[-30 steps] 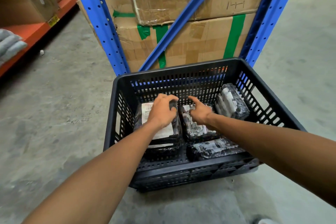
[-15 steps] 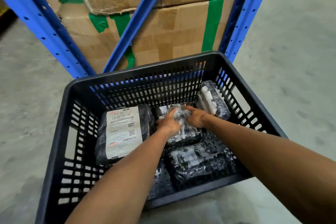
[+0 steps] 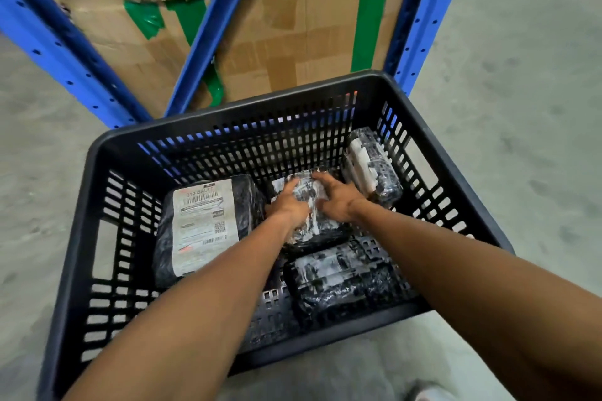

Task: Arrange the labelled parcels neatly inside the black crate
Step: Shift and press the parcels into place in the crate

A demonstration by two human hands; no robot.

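Note:
A black slotted crate (image 3: 97, 153) stands on the concrete floor and holds several black-wrapped parcels. A large parcel (image 3: 202, 225) with a white shipping label lies flat at the left. In the middle lies a smaller shiny parcel (image 3: 309, 198); my left hand (image 3: 286, 205) grips its left side and my right hand (image 3: 338, 198) its right side. Another parcel (image 3: 342, 283) lies in front of it, near the crate's front wall. A fourth parcel (image 3: 371, 166) leans against the right wall.
Directly behind the crate rise blue metal rack posts (image 3: 420, 19) with a diagonal brace (image 3: 215, 26). Stacked cardboard boxes (image 3: 293, 36) with green tape sit within the rack. Grey concrete floor (image 3: 521, 107) surrounds the crate.
My left hand left the large labelled parcel and moved right onto the middle parcel, joining my right hand. The view has come closer to the crate and tilted down.

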